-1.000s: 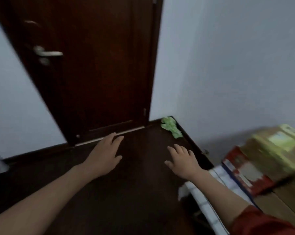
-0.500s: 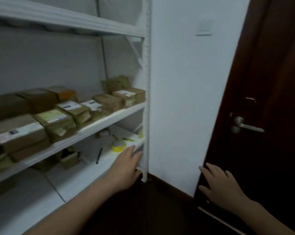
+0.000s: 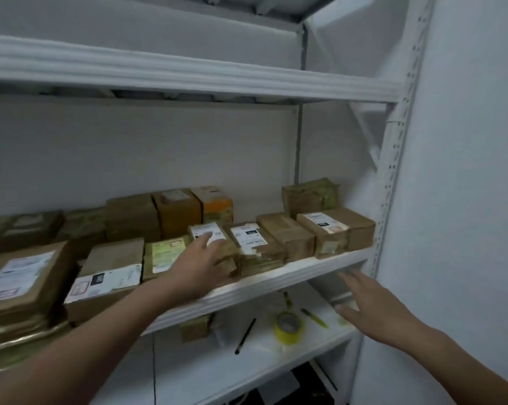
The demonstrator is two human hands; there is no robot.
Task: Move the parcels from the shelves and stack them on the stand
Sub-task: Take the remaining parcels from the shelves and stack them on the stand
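Note:
Several brown cardboard parcels with white labels lie in two rows on the middle shelf (image 3: 305,268) of a white metal rack. My left hand (image 3: 201,264) reaches over the shelf's front edge with fingers stretched out, its fingertips on a small labelled parcel (image 3: 210,233) in the front row. Beside that one sits another labelled parcel (image 3: 254,244). My right hand (image 3: 375,305) hovers open below the shelf's right end, holding nothing. The stand is out of view.
On the lower shelf (image 3: 246,366) lie a yellow tape roll (image 3: 289,327), a black pen (image 3: 245,336), a yellow pen (image 3: 314,318) and a small box (image 3: 195,328). The upper shelf (image 3: 188,73) runs overhead. A white wall (image 3: 466,200) closes the right side.
My view has swung from the door and floor to the rack and come closer. My left hand rose from the lower shelf edge to the parcels on the middle shelf; my right hand moved towards the rack.

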